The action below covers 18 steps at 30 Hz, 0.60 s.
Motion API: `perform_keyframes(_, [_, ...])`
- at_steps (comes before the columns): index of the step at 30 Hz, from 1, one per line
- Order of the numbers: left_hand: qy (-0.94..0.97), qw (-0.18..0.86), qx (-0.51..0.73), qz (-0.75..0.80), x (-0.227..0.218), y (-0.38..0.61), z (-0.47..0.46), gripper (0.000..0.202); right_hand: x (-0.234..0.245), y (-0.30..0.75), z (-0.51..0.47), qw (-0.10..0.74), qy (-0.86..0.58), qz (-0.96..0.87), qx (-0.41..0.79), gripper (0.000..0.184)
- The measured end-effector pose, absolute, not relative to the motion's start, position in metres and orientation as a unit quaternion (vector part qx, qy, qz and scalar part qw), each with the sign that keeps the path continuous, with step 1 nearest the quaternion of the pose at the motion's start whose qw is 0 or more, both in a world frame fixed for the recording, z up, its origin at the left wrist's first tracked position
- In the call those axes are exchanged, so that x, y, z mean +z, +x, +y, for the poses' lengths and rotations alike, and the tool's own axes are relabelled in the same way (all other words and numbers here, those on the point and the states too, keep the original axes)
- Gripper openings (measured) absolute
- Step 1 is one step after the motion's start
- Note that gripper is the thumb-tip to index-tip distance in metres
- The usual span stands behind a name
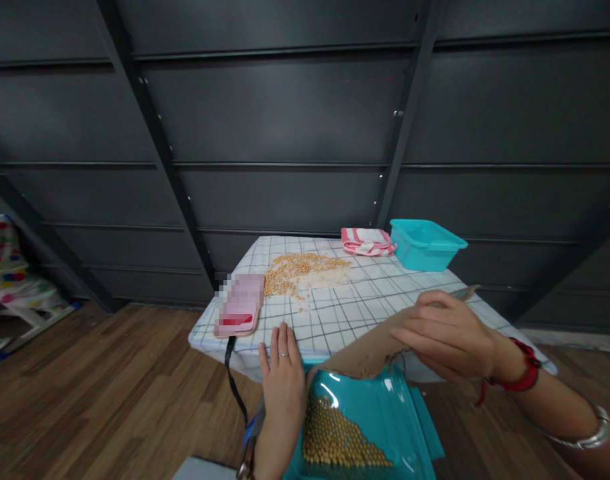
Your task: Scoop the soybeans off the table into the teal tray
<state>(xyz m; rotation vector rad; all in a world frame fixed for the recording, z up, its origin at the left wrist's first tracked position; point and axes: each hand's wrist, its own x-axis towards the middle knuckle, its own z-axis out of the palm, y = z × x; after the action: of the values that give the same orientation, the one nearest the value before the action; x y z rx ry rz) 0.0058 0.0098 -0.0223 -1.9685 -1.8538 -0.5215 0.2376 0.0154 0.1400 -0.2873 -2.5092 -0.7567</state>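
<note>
My left hand lies flat with fingers stretched out on the near edge of the checked tablecloth, beside a teal tray. The tray is tilted at the table's near edge and holds a heap of yellow beans. My right hand is closed on a brown piece of cardboard, which reaches over the tray's upper rim. A pile of yellow beans mixed with white grains lies further back on the cloth.
A pink phone case with a black strap lies at the table's left edge. A pink striped cloth and a teal tub sit at the back. Dark metal wall panels stand behind; wooden floor surrounds the table.
</note>
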Motion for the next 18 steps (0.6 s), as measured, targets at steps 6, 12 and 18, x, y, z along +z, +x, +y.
perform_keyframes(6, [-0.699,0.205,-0.184,-0.66,-0.022,0.004,0.011,0.045,0.14,0.242,0.019,0.272,-0.112,-0.904,-0.312,0.023])
perform_keyframes(12, [-0.675,0.216,-0.186,-0.681,-0.023,0.01,0.012,0.048,0.138,0.242,0.035,0.301,-0.118,-0.879,-0.351,0.031])
perform_keyframes(18, [-0.672,0.224,-0.191,-0.68,-0.021,0.014,0.012,0.048,0.138,0.241,0.055,0.318,-0.13,-0.855,-0.388,0.031])
